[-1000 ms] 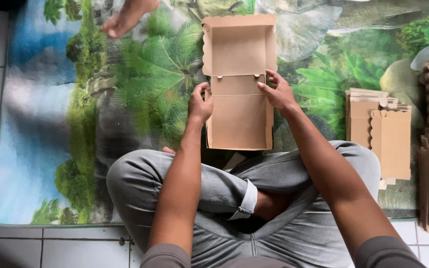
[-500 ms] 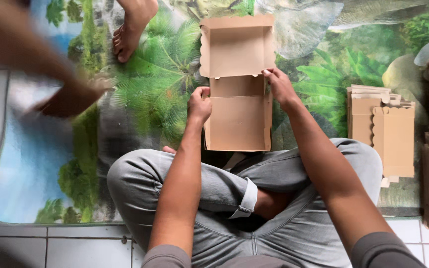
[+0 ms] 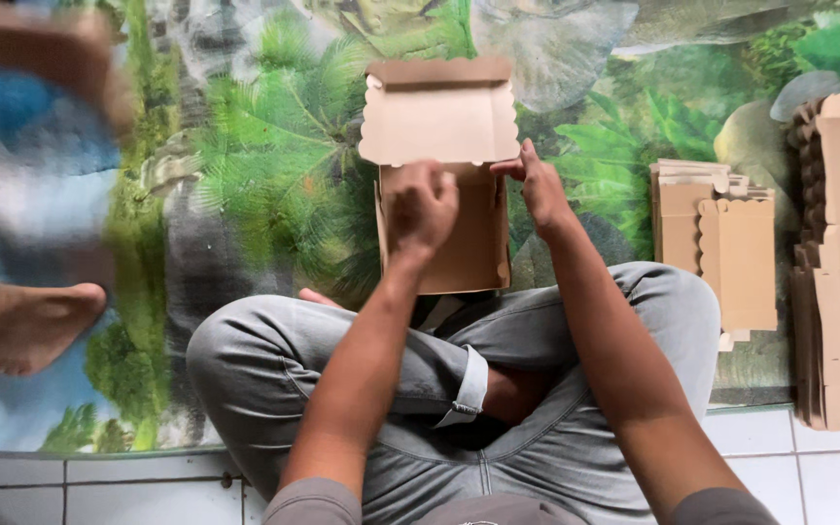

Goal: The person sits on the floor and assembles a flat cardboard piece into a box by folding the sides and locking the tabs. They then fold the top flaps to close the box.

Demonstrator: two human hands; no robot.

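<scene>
Left hand (image 3: 422, 206) grips the near wall of the brown scallop-edged cardboard box (image 3: 444, 136); right hand (image 3: 540, 185) pinches its right flap. Flat brown cardboard blanks (image 3: 726, 253) lie stacked to the right.

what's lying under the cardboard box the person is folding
The cardboard box lies on a mat printed with palm trees, which shows all round it. Its near end overlaps the person's crossed legs. The left hand covers part of its inside; anything directly beneath is hidden.

Brown cardboard box (image 3: 444, 175), half folded, lid flap open with scalloped edges. Lying flat on the printed mat, just ahead of crossed legs.
</scene>
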